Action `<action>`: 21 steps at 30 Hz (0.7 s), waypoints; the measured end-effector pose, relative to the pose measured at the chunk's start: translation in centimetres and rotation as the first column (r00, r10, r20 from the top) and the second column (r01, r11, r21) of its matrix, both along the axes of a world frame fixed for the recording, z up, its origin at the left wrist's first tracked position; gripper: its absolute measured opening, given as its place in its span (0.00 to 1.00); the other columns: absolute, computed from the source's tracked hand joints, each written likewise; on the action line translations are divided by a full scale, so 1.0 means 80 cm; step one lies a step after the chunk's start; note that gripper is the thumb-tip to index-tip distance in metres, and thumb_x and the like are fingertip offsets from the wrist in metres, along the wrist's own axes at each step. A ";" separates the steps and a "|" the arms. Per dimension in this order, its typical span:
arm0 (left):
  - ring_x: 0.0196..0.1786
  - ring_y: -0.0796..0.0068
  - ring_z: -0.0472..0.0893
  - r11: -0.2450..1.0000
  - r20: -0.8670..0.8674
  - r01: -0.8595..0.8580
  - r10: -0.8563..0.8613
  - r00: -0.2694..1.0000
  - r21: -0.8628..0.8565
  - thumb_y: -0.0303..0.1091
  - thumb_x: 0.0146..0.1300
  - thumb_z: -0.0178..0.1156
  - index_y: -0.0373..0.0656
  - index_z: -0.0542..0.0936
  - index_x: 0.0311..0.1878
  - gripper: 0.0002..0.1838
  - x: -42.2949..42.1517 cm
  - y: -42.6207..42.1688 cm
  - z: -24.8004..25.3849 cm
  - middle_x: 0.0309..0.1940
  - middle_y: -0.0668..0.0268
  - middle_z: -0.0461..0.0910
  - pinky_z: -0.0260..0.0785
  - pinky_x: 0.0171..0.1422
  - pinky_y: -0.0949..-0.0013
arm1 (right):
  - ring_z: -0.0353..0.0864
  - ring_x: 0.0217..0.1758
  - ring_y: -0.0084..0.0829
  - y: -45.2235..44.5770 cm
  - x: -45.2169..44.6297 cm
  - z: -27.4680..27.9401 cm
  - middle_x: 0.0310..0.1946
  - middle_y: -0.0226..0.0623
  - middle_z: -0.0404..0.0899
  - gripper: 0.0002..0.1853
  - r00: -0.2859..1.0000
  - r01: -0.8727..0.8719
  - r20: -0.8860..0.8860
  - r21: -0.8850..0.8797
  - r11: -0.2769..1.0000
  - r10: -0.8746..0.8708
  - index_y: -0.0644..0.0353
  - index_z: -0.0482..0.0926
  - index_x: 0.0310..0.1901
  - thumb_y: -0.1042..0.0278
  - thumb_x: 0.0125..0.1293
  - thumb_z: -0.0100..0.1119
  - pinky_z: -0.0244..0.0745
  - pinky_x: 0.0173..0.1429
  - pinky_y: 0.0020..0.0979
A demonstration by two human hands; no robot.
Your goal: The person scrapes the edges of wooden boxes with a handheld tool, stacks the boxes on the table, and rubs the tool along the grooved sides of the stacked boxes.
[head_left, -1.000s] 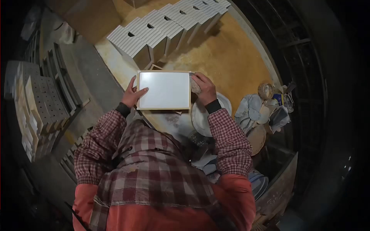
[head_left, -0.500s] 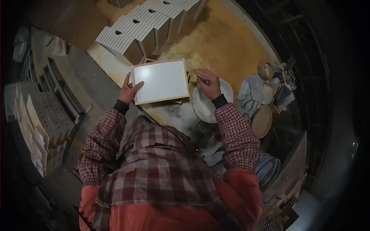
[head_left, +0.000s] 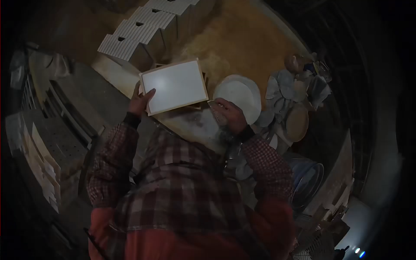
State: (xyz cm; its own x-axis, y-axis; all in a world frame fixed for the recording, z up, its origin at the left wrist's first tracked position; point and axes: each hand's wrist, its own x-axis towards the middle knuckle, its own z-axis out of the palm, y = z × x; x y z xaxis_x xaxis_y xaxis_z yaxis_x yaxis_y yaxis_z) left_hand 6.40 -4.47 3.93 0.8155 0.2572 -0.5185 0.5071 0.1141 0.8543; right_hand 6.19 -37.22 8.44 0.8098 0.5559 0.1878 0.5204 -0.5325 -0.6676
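Observation:
A white rectangular panel with pale wooden edges (head_left: 175,86) is tilted in front of me. My left hand (head_left: 141,102) grips its left edge, thumb on the white face and fingers at the side. Close to the panel's lower right corner is my right hand (head_left: 229,113), its fingers bent together around a small flat piece that I cannot make out. Under the panel, part of a wooden support shows; the rest is hidden. Just beyond my right hand stands a round white basin (head_left: 256,93).
Stacks of similar panels (head_left: 125,45) run along the back left of the stained brown table (head_left: 242,39). Crumpled grey cloths (head_left: 279,86) and a round tan lid or dish (head_left: 297,123) lie at the right. More boards (head_left: 45,160) stand at far left.
The panel has turned anticlockwise and sits slightly further left, still in my left hand. My right hand has come down from beside the basin to the panel's lower right corner. The picture is darker.

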 end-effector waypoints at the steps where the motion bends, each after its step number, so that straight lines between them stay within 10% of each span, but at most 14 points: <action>1: 0.44 0.68 0.78 0.998 0.041 0.040 -0.038 0.998 -0.051 0.38 0.55 0.65 0.44 0.54 0.67 0.40 0.000 0.001 0.002 0.45 0.56 0.75 0.72 0.44 0.64 | 0.75 0.50 0.40 -0.014 -0.002 -0.028 0.50 0.40 0.74 0.21 0.991 -0.071 0.104 -0.121 0.990 0.084 0.57 0.76 0.48 0.79 0.49 0.55 0.73 0.50 0.33; 2: 0.43 0.69 0.78 0.988 0.285 0.113 -0.079 0.955 -0.103 0.38 0.54 0.65 0.45 0.53 0.67 0.41 0.003 0.016 -0.038 0.44 0.56 0.76 0.72 0.44 0.64 | 0.76 0.50 0.40 -0.017 -0.008 -0.035 0.50 0.40 0.74 0.20 0.990 -0.079 0.110 -0.115 0.990 0.092 0.57 0.77 0.48 0.79 0.50 0.55 0.73 0.50 0.33; 3: 0.46 0.69 0.77 0.998 -0.070 0.055 -0.053 0.996 0.039 0.38 0.54 0.66 0.45 0.53 0.68 0.42 0.002 0.002 0.011 0.46 0.56 0.75 0.72 0.45 0.64 | 0.76 0.49 0.40 -0.015 -0.015 -0.031 0.49 0.41 0.74 0.20 0.989 -0.085 0.115 -0.109 0.990 0.097 0.57 0.77 0.48 0.79 0.51 0.55 0.73 0.50 0.32; 5: 0.47 0.68 0.77 0.992 0.156 0.089 -0.074 0.985 -0.089 0.39 0.54 0.66 0.46 0.51 0.68 0.43 0.002 0.011 -0.030 0.47 0.55 0.75 0.72 0.46 0.63 | 0.76 0.49 0.41 -0.012 -0.014 -0.029 0.49 0.41 0.74 0.20 0.999 0.054 0.007 0.031 0.998 -0.054 0.58 0.77 0.48 0.79 0.50 0.56 0.73 0.50 0.32; 6: 0.49 0.68 0.76 1.000 -0.037 0.017 -0.017 0.999 0.003 0.39 0.54 0.66 0.46 0.51 0.68 0.43 0.004 -0.007 0.014 0.47 0.54 0.75 0.71 0.47 0.63 | 0.76 0.48 0.41 -0.004 -0.013 -0.019 0.48 0.41 0.74 0.20 0.990 0.132 -0.054 0.098 0.986 -0.127 0.58 0.77 0.48 0.79 0.50 0.57 0.73 0.50 0.32; 14: 0.42 0.69 0.78 0.997 0.064 0.063 -0.060 0.996 -0.048 0.40 0.53 0.67 0.47 0.52 0.69 0.44 0.005 0.010 -0.021 0.46 0.56 0.74 0.73 0.41 0.67 | 0.75 0.44 0.41 -0.013 -0.021 -0.065 0.48 0.41 0.74 0.18 0.950 -0.023 0.298 -0.229 0.973 0.093 0.64 0.76 0.46 0.77 0.51 0.53 0.71 0.47 0.37; 18: 0.40 0.71 0.79 0.994 0.204 0.039 -0.018 0.979 -0.101 0.39 0.54 0.66 0.45 0.50 0.69 0.45 0.009 0.006 -0.027 0.46 0.57 0.75 0.73 0.37 0.69 | 0.77 0.43 0.41 0.008 -0.015 -0.029 0.48 0.42 0.73 0.22 0.978 0.129 0.159 0.052 0.990 -0.136 0.60 0.76 0.49 0.81 0.49 0.51 0.73 0.44 0.36; 21: 0.38 0.72 0.78 0.990 -0.025 0.139 -0.139 0.990 0.010 0.38 0.55 0.65 0.46 0.50 0.69 0.43 0.011 0.016 -0.012 0.42 0.60 0.75 0.73 0.38 0.68 | 0.75 0.41 0.43 0.020 -0.002 -0.025 0.47 0.39 0.73 0.24 0.983 0.091 0.153 0.043 0.995 -0.096 0.59 0.75 0.49 0.84 0.48 0.52 0.72 0.45 0.36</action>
State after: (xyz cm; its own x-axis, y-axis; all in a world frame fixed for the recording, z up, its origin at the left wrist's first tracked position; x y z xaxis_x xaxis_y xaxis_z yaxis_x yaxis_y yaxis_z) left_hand 7.30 -3.20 2.94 0.8310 0.1485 -0.5361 0.5379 0.0311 0.8424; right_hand 6.06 -35.62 6.45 0.8173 0.4699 0.3333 0.5681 -0.5612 -0.6019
